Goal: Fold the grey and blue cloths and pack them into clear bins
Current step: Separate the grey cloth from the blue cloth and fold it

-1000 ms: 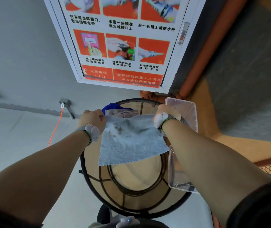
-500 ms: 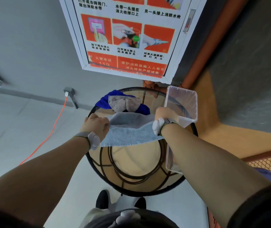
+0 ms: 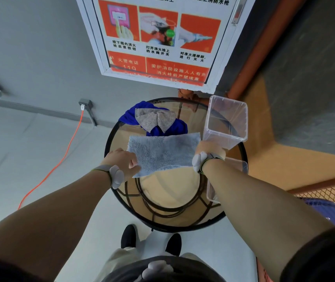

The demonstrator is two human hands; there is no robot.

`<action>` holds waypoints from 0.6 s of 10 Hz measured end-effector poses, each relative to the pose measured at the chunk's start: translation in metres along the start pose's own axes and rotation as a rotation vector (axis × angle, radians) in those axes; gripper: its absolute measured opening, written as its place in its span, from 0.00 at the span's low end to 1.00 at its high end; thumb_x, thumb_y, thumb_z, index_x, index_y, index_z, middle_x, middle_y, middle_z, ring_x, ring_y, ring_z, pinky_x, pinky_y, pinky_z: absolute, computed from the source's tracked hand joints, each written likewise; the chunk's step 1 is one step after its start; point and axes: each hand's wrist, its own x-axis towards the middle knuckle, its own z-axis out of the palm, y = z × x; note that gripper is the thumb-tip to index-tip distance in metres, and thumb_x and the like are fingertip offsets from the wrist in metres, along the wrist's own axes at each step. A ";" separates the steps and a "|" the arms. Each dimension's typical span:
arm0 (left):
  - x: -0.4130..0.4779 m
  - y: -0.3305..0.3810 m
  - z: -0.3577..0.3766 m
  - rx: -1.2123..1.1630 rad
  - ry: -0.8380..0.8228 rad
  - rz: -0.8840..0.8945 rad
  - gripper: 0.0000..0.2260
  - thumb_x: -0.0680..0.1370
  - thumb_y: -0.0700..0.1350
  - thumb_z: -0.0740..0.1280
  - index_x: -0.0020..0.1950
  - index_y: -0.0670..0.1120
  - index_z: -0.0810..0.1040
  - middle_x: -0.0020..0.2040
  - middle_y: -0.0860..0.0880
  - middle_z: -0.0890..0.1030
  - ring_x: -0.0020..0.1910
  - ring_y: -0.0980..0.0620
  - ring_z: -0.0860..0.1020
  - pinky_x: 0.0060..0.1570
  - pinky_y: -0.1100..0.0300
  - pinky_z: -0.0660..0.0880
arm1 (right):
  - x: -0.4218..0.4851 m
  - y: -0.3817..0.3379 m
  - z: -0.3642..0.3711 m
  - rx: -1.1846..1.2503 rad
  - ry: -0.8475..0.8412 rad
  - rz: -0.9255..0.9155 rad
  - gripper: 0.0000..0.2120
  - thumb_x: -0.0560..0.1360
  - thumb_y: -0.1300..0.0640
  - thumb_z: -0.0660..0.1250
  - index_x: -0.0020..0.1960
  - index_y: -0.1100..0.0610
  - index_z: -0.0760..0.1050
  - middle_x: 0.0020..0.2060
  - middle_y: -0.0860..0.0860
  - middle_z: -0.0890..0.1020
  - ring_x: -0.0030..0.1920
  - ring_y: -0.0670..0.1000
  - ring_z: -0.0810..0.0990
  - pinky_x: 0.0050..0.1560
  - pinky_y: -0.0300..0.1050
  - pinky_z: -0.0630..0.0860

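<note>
My left hand (image 3: 122, 161) and right hand (image 3: 205, 152) pinch the grey cloth (image 3: 163, 153) at mid-frame by its near corners; it looks soft, light and floppy, best held at the edges.

The cloth (image 3: 163, 154) spread on the round table (image 3: 109, 139) is pale grey-blue with a fluffy nap. Behind it lies a deep blue cloth (image 3: 130, 117) topped by a speckled beige-grey one (image 3: 154, 119). The bin (image 3: 226, 121) is clear, colourless plastic. The table has a black rim and tan glass. An orange cable (image 3: 65, 157) crosses the light grey floor (image 3: 30, 149); the poster (image 3: 158, 37) shows orange-red panels on white
</note>
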 end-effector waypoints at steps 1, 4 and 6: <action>0.010 -0.003 -0.002 0.010 0.064 -0.010 0.11 0.82 0.57 0.61 0.57 0.55 0.81 0.51 0.58 0.83 0.57 0.50 0.75 0.55 0.54 0.74 | 0.001 -0.007 -0.007 0.008 -0.027 -0.051 0.13 0.80 0.56 0.66 0.61 0.59 0.81 0.51 0.59 0.81 0.59 0.63 0.82 0.45 0.54 0.72; 0.066 -0.012 -0.006 -0.002 0.155 -0.070 0.20 0.83 0.48 0.62 0.76 0.51 0.72 0.73 0.51 0.74 0.72 0.46 0.69 0.69 0.48 0.70 | 0.035 -0.028 -0.013 0.048 0.054 -0.119 0.16 0.82 0.63 0.56 0.67 0.55 0.72 0.67 0.54 0.72 0.66 0.58 0.76 0.52 0.50 0.70; 0.096 -0.009 -0.003 0.011 0.056 -0.112 0.22 0.83 0.47 0.61 0.79 0.51 0.67 0.75 0.50 0.72 0.75 0.46 0.66 0.70 0.46 0.67 | 0.061 -0.028 -0.009 0.083 -0.080 -0.125 0.24 0.79 0.65 0.56 0.74 0.55 0.65 0.76 0.54 0.65 0.70 0.61 0.73 0.59 0.58 0.74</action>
